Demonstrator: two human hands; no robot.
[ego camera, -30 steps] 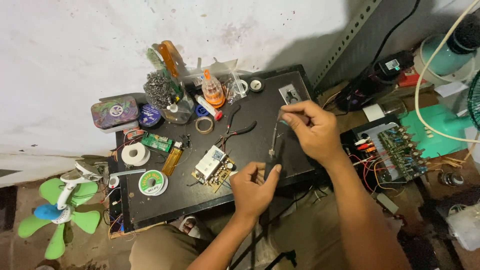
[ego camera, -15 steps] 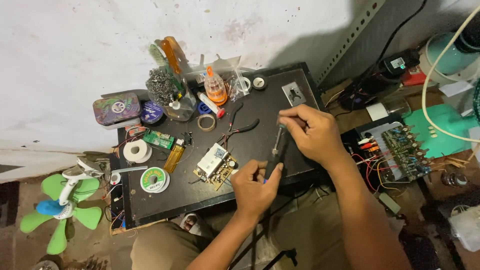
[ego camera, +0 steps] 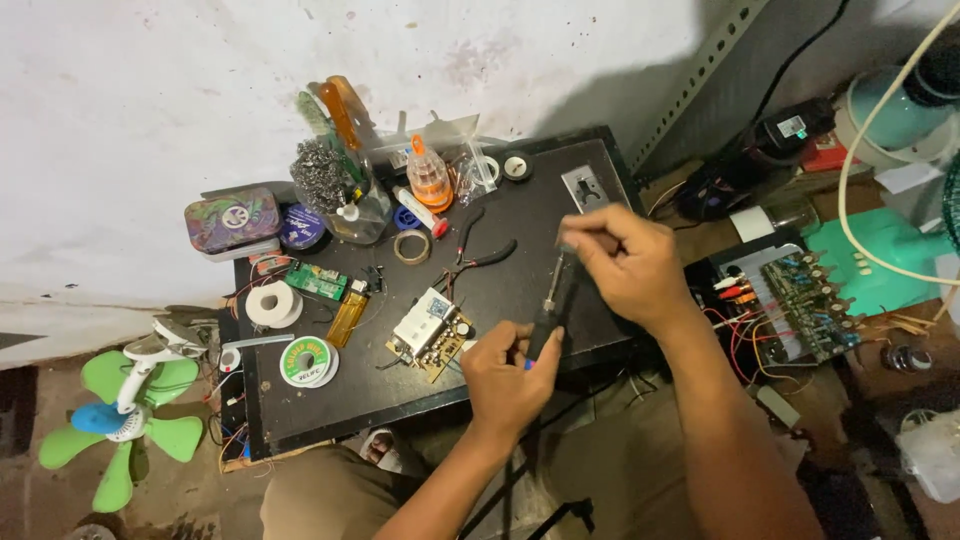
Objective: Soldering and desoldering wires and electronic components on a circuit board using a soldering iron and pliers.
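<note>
My left hand [ego camera: 510, 375] grips the black handle of a soldering iron [ego camera: 551, 290] at the front edge of the black tabletop [ego camera: 540, 205]. My right hand [ego camera: 625, 265] pinches the far end of the iron's metal shaft with its fingertips. The iron is held just above the table, pointing away from me. A small circuit board [ego camera: 430, 330] with a white block on it lies just left of my left hand. Black-handled pliers [ego camera: 482, 252] lie behind it.
At the back stand an orange bottle [ego camera: 430, 180], a jar with steel wool [ego camera: 328, 180] and a patterned tin [ego camera: 232, 220]. A solder spool [ego camera: 305, 362], white roll [ego camera: 270, 303] and yellow lighter [ego camera: 348, 315] lie left. A wired green board [ego camera: 800, 300] sits right; a green fan [ego camera: 120, 410] lies on the floor.
Both hands stay on the soldering iron in nearly the same place. My right hand's fingers have shifted slightly at the shaft's end.
</note>
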